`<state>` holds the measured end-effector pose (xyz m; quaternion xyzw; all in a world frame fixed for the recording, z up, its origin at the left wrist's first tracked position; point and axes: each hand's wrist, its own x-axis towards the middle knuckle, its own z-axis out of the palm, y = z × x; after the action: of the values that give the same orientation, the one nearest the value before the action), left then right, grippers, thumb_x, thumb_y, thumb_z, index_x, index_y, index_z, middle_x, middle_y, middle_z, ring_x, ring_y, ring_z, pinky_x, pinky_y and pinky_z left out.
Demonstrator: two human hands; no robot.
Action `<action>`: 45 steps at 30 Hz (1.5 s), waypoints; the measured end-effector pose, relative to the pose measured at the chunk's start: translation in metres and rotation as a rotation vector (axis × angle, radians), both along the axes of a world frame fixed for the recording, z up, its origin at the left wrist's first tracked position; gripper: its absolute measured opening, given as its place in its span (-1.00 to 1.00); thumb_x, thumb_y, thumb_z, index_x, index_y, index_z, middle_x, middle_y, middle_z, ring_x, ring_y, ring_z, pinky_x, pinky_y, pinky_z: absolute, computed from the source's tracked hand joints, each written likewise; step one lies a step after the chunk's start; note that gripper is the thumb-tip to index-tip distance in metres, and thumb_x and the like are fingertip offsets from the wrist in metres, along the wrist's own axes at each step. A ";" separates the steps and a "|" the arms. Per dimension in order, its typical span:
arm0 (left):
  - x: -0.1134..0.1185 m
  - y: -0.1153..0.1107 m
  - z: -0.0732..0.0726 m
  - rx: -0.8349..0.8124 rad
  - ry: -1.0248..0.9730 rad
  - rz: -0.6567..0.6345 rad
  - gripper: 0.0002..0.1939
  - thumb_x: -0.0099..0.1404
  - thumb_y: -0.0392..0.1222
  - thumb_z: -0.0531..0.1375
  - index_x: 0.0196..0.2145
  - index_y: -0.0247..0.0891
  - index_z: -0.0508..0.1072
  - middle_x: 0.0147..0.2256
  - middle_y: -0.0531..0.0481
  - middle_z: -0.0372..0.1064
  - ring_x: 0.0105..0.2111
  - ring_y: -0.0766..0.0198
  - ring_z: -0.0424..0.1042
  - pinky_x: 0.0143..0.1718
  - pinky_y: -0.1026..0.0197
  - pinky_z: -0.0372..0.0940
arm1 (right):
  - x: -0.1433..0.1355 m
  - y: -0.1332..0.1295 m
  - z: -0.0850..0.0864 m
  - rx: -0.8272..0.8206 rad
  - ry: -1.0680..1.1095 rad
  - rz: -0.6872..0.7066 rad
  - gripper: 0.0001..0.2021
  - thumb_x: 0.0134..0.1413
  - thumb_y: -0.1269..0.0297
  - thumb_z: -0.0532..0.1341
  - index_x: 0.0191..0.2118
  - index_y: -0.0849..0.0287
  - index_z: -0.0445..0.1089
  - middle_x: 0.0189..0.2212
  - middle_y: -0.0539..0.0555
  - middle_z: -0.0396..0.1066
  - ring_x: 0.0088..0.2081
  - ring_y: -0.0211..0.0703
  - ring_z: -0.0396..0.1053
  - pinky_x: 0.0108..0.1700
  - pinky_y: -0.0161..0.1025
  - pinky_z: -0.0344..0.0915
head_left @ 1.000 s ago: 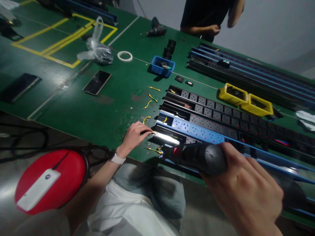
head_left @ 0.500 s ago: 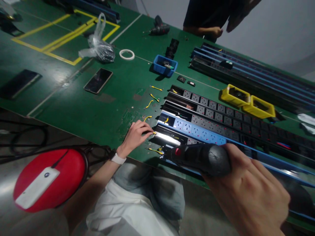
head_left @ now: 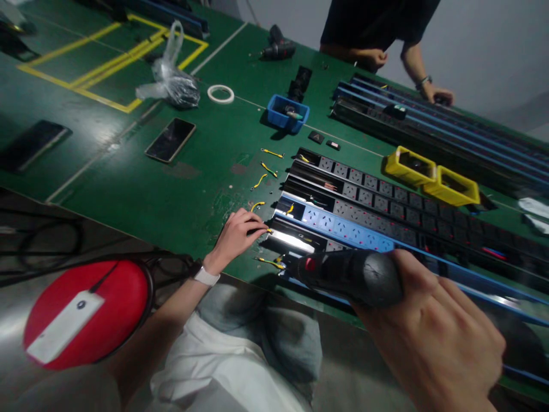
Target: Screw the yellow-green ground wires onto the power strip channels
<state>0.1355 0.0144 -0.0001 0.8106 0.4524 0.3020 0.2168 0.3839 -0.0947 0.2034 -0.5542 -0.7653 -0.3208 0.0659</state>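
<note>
My right hand (head_left: 433,326) is wrapped round a black cordless drill (head_left: 343,277), its nose pointing left over the near ends of the power strips. The bit's tip is hidden. Close by, a yellow-green ground wire (head_left: 270,262) lies at the end of the nearest strip. My left hand (head_left: 238,232) pinches a short yellow wire end (head_left: 269,231) at the open end of a black power strip (head_left: 295,234). A blue power strip (head_left: 347,229) with sockets lies just beyond. Several loose yellow-green wires (head_left: 268,169) are spread on the green table (head_left: 206,183).
Two yellow bins (head_left: 450,194) rest across the socket strips. Farther back are a blue bin (head_left: 287,117), a tape roll (head_left: 221,94), a phone (head_left: 170,141), a plastic bag (head_left: 175,86) and another drill (head_left: 278,48). A co-worker's hand (head_left: 437,96) touches the far strips.
The co-worker's arm has come down, and that hand is now at the far strips. My hands and the drill look almost unmoved.
</note>
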 end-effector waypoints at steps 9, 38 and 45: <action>0.000 0.000 0.001 -0.011 0.005 0.030 -0.83 0.34 -0.07 0.25 -0.23 -0.13 0.63 -0.22 -0.02 0.53 -0.16 0.17 0.35 -0.15 0.10 0.12 | -0.002 0.000 0.002 -0.009 0.001 0.008 -0.80 0.15 0.40 0.13 -0.09 0.23 0.32 -0.54 -0.02 0.36 -0.45 -0.18 0.26 -0.42 -0.27 0.08; 0.002 0.000 0.005 -0.055 0.030 0.022 -0.85 0.33 -0.05 0.27 -0.27 -0.11 0.63 -0.22 0.03 0.56 -0.18 0.20 0.39 -0.15 0.10 0.11 | -0.004 0.000 0.001 -0.009 -0.003 -0.009 -0.76 0.15 0.36 0.16 -0.05 0.24 0.32 -0.52 -0.01 0.37 -0.44 -0.16 0.24 -0.44 -0.28 0.04; 0.001 -0.001 0.000 -0.041 -0.116 0.036 -0.79 0.36 -0.03 0.24 -0.16 -0.12 0.62 -0.24 -0.02 0.58 -0.21 0.21 0.43 -0.10 0.11 0.23 | -0.003 -0.001 0.002 -0.003 -0.005 0.006 -0.75 0.11 0.44 0.16 -0.06 0.27 0.33 -0.54 -0.01 0.36 -0.45 -0.18 0.25 -0.44 -0.28 0.04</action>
<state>0.1365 0.0132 0.0002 0.7789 0.4598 0.3427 0.2538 0.3810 -0.0954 0.2058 -0.5514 -0.7674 -0.3208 0.0641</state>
